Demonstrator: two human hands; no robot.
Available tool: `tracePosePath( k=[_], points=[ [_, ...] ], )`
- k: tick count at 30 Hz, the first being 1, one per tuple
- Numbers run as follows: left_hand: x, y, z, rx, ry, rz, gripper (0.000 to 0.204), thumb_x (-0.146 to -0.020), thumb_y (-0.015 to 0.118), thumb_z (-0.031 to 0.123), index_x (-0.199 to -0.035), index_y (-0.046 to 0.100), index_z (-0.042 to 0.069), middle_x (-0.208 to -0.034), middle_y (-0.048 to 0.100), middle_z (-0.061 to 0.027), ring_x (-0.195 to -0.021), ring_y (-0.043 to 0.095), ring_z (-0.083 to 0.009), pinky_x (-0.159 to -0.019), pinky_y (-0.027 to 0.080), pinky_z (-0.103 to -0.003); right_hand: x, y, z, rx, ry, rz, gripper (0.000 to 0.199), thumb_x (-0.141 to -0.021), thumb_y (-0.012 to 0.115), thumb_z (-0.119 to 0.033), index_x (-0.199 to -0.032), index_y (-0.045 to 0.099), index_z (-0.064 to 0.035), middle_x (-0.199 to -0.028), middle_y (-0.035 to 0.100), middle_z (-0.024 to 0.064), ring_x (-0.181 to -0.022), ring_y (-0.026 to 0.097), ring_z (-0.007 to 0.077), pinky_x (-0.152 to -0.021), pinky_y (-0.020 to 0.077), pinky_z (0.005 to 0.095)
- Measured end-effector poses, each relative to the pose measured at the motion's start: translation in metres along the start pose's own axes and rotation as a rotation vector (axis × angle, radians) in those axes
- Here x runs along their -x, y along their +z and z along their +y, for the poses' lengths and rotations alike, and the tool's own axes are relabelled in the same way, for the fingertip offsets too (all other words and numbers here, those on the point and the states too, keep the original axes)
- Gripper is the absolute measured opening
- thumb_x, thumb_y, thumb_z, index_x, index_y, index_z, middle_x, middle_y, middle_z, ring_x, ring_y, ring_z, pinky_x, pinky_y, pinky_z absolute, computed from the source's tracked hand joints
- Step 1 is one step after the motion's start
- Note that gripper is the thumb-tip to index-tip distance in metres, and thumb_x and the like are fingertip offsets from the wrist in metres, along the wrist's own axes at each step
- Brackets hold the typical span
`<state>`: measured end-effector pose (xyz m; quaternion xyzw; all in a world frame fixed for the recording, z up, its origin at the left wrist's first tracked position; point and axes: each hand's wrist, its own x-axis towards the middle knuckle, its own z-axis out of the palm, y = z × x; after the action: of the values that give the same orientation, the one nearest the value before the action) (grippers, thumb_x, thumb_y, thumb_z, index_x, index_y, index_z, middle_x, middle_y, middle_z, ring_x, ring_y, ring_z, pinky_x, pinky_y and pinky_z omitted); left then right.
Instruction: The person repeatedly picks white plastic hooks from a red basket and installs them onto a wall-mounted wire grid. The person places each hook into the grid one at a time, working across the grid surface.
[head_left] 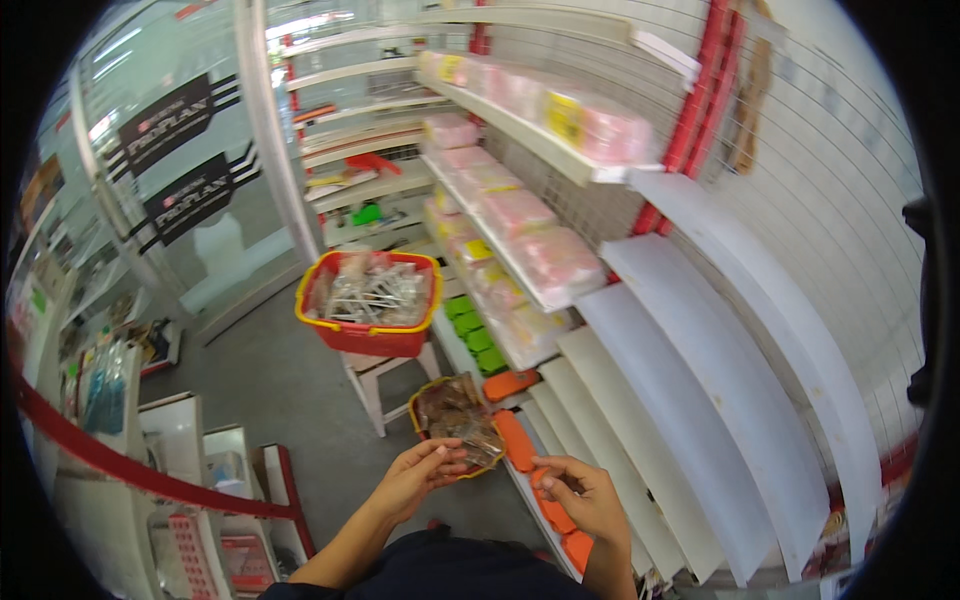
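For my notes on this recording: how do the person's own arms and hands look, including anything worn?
The left grip and right grip are bare human hands, ungloved. The visible forearms show no sleeves, cables or watch. Dark clothing covers the body below.

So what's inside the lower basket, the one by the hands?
The basket holds see-through, brownish packets; their contents are too blurred to tell. The left hand covers part of the near side, and the upper packets hide whatever lies beneath.
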<state>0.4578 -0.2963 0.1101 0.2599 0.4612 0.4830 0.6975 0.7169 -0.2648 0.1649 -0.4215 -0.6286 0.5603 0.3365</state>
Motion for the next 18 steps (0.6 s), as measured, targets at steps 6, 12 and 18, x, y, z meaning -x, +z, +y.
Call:
tracePosePath(
  k=[6,12,18],
  points=[
    [0.043,-0.087,0.018,0.129,0.086,0.265,0.036,-0.101,0.046,0.028,-0.128,0.051,0.005,-0.121,0.058,-0.0118,-0.108,0.058,-0.0214,-0.093,0.047,-0.036,-0.095,0.085,0.008,0.069,0.016,-0.244,0.029,-0.092,0.062,-0.017,-0.118,0.064,-0.0044,-0.081,0.066,0.0014,-0.072,0.061,0.0073,-0.065,0.0484,0.0238],
    [0.051,-0.135,0.026,0.299,0.170,0.441,0.033,-0.100,0.049,0.027,-0.125,0.054,0.005,-0.119,0.060,-0.0127,-0.104,0.061,-0.0207,-0.088,0.048,-0.034,-0.183,0.141,0.038,0.107,-0.036,-0.315,0.028,-0.092,0.061,-0.019,-0.115,0.064,-0.0033,-0.081,0.069,0.0021,-0.072,0.062,0.0073,-0.065,0.0489,0.0241],
    [0.021,-0.177,0.041,0.371,0.166,0.507,0.035,-0.099,0.052,0.028,-0.123,0.053,0.004,-0.116,0.061,-0.0123,-0.102,0.062,-0.0205,-0.086,0.050,-0.032,-0.296,0.174,0.103,0.128,-0.002,-0.267,0.026,-0.093,0.060,-0.018,-0.111,0.065,0.0003,-0.084,0.066,0.0024,-0.073,0.061,0.0082,-0.065,0.0497,0.0236]
  ],
)
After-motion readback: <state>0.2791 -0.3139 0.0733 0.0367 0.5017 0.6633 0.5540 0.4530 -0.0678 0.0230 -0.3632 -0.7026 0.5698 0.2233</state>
